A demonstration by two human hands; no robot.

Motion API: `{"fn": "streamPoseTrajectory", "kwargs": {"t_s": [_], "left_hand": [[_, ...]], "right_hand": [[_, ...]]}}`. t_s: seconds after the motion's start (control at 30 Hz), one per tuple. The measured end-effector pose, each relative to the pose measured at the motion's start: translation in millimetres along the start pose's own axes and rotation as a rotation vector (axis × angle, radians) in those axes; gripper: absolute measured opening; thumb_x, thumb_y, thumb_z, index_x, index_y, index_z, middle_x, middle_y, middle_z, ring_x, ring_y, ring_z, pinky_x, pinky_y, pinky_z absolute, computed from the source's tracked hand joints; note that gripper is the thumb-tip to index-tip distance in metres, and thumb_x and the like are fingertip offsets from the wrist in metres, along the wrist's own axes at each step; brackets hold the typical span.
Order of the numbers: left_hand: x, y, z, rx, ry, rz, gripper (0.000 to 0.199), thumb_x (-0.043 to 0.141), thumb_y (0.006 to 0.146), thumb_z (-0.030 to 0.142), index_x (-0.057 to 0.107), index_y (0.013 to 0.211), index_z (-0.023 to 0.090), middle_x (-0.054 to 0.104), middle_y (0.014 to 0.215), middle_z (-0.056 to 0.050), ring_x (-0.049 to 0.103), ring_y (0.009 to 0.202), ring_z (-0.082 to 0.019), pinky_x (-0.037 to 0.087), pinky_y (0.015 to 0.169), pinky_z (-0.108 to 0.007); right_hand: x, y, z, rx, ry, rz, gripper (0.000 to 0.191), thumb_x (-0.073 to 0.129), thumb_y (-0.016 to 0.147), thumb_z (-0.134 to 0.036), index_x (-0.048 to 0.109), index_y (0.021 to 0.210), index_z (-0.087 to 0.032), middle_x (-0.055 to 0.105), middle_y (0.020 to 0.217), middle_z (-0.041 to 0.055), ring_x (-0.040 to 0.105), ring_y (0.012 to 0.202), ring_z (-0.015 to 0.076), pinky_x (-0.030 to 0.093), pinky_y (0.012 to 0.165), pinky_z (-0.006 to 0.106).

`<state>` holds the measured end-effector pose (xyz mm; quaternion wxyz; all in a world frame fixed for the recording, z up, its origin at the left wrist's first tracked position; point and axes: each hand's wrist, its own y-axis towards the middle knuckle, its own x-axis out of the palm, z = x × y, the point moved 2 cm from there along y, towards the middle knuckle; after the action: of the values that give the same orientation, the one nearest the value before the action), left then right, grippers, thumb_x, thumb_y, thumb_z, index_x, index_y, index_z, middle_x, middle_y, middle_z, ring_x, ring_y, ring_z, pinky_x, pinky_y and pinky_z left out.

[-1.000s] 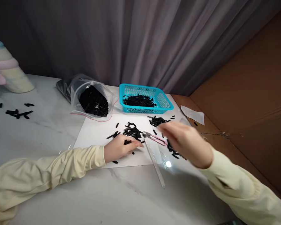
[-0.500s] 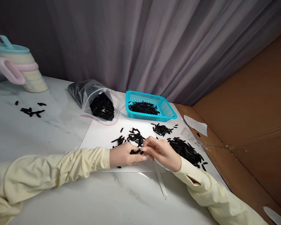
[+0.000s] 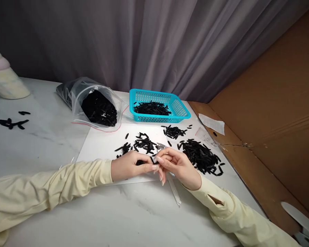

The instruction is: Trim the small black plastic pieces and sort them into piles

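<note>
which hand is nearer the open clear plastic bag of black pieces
Left. The left hand is on the bag's near side, to its right; the right hand is farther right.

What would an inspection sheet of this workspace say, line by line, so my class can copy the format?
Surface: white, grey-veined table with a white sheet on it.
Work things: black pieces in loose piles; more in an open clear bag and a blue basket.
Clutter: stray pieces at far left; a cup cut off by the frame; a white strip; a metal blade partly hidden by the right hand.
Hands: left hand holds black pieces; right fingertips are at the left's, grip unclear.
Cables: nothing seen.
Surroundings: grey curtain behind, brown cardboard at right.
</note>
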<state>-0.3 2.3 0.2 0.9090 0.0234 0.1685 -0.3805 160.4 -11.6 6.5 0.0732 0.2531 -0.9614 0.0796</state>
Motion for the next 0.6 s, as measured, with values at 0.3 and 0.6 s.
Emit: {"fn": "streamPoseTrajectory", "kwargs": {"t_s": [0.3,0.6], "left_hand": [[-0.6,-1.9,1.8,-0.009,0.015,0.012,0.027,0.052,0.080,0.035,0.062,0.068,0.013,0.049,0.058,0.005,0.038,0.055,-0.006,0.031,0.053,-0.018],[0.4,-1.8,0.6,0.015,0.005,0.023,0.033,0.054,0.078,0.035,0.046,0.053,0.014,0.036,0.049,0.008,0.029,0.048,-0.005,0.026,0.047,-0.019]], "right_hand": [[-5.5,-3.4,1.2,-0.091,0.030,-0.049,0.013,0.060,0.081,-0.025,0.053,0.085,-0.014,0.060,0.066,-0.0002,0.062,0.057,0.0109,0.055,0.053,0.025],[-5.8,-5.4,1.1,-0.013,0.029,0.004,0.014,0.063,0.078,-0.023,0.061,0.084,-0.010,0.067,0.062,0.0039,0.066,0.057,0.0136,0.056,0.054,0.023]]}}
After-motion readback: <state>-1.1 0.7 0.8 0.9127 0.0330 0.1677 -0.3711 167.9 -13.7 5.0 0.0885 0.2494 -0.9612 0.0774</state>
